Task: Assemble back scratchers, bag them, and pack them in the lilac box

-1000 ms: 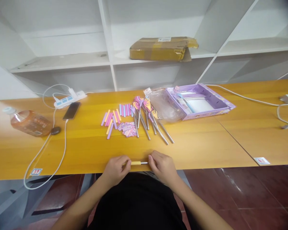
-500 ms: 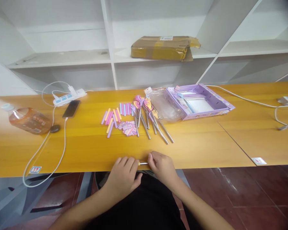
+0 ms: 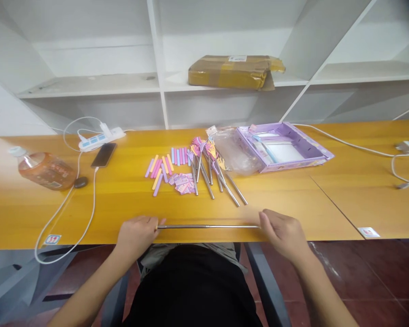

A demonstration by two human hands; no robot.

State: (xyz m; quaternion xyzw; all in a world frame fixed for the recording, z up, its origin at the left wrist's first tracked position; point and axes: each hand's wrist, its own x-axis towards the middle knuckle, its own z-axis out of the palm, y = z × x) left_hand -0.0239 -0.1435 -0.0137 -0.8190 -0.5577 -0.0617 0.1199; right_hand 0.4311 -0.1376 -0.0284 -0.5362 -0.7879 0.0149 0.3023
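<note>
A telescopic back scratcher is stretched out level over the table's front edge, its thin metal rod bare between my hands. My left hand is closed around one end, where a bit of yellow shows. At the other end my right hand is closed, hiding what it grips. Beyond them lies a pile of back scratchers with pink, purple and yellow hand-shaped heads and metal rods. Left of the pile are coloured handle sleeves in purple, pink, yellow and blue, and small printed cards.
A purple display box and clear plastic wrap lie behind the pile. To the left are a drink bottle, a phone, a power strip and white cables. A taped carton rests on the shelf.
My hands have moved far apart, left hand leftward and right hand rightward. The back scratcher's rod, barely visible between them before, now shows as a long extended length.
</note>
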